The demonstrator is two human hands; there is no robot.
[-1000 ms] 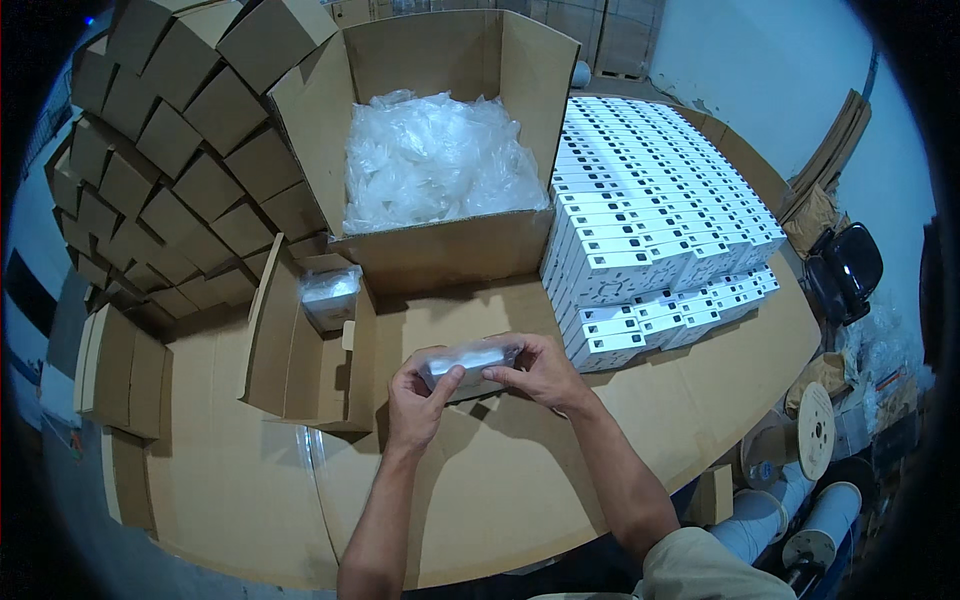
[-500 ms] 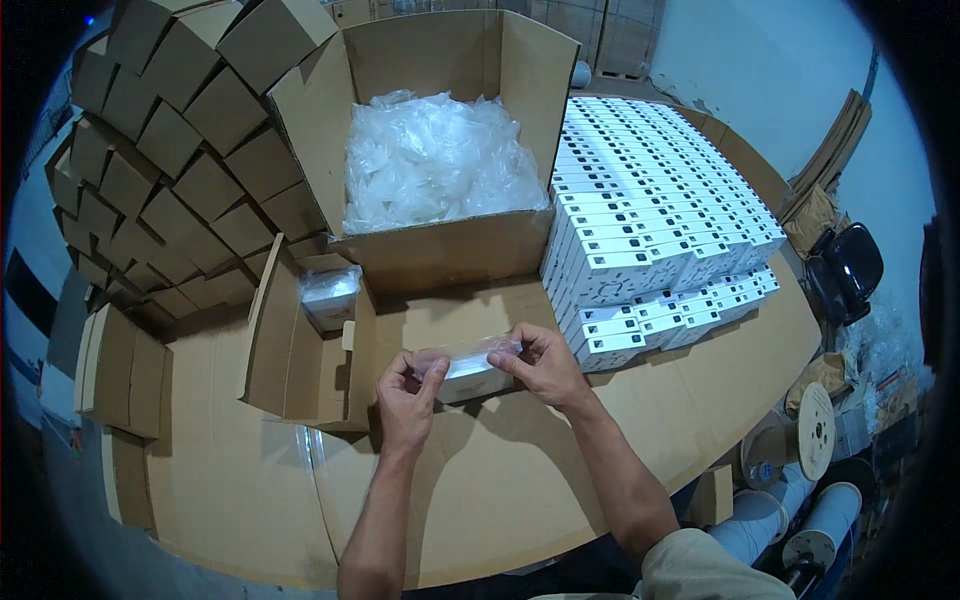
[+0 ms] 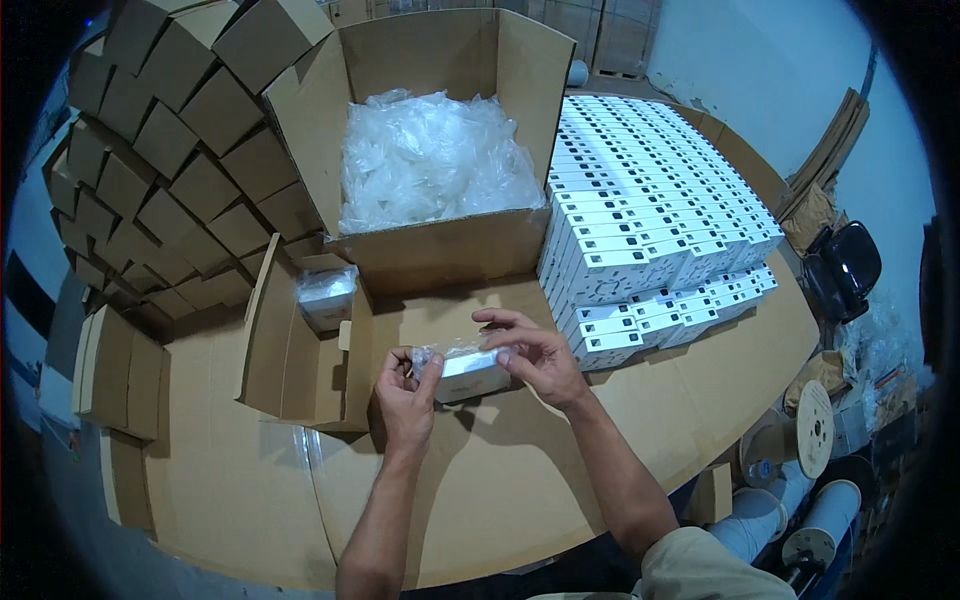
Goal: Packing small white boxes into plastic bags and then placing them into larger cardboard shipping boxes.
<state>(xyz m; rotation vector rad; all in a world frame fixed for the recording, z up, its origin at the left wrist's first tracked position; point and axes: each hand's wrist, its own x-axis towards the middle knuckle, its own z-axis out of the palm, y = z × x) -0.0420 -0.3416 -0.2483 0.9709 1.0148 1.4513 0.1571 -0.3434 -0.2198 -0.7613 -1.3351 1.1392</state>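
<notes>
Since the earlier frame, the right hand (image 3: 545, 370) lifts its fingers, which now spread loosely above the right end of one white box (image 3: 475, 382), thumb near its edge. The left hand (image 3: 406, 402) still pinches the left end through clear film (image 3: 460, 350). The box is over the tabletop (image 3: 490, 530), right of one open carton (image 3: 357, 392) showing one wrapped pack (image 3: 328, 303); one larger carton (image 3: 440, 248) holds uncountable plastic bags (image 3: 430, 165).
</notes>
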